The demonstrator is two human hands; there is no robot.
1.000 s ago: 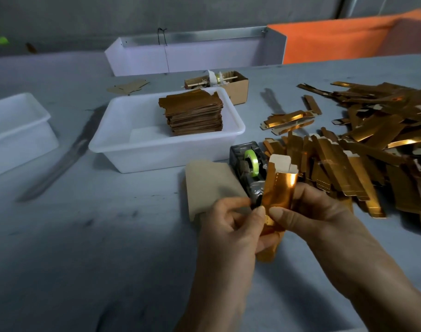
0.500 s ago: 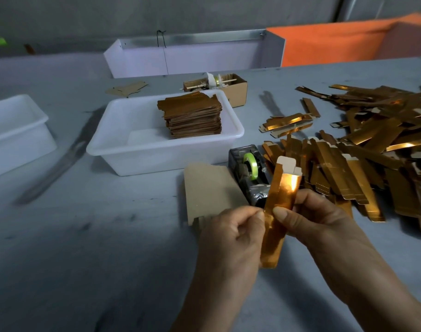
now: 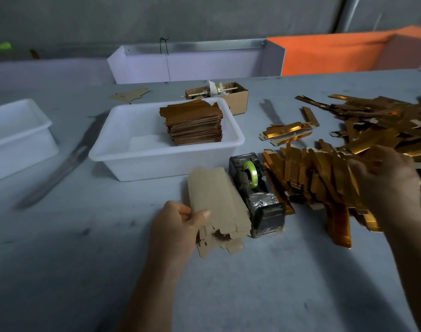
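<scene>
A flat brown card blank (image 3: 214, 197) lies atop a small stack (image 3: 219, 246) on the grey desk (image 3: 85, 259), touching the tape dispenser (image 3: 259, 192). The left hand (image 3: 178, 224) pinches its near-left edge in a thumb-over grip; it should peel off the top sheet alone. The right hand (image 3: 386, 183) is blurred above the gold boxes (image 3: 312, 173), so I cannot tell its grip.

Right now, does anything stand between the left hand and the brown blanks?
Nothing visible does. The left hand grips the blanks at their near left edge, thumb on top. The tape dispenser stands just right of them, not between. The right hand is apart, over the gold pile, too blurred to read.
</scene>
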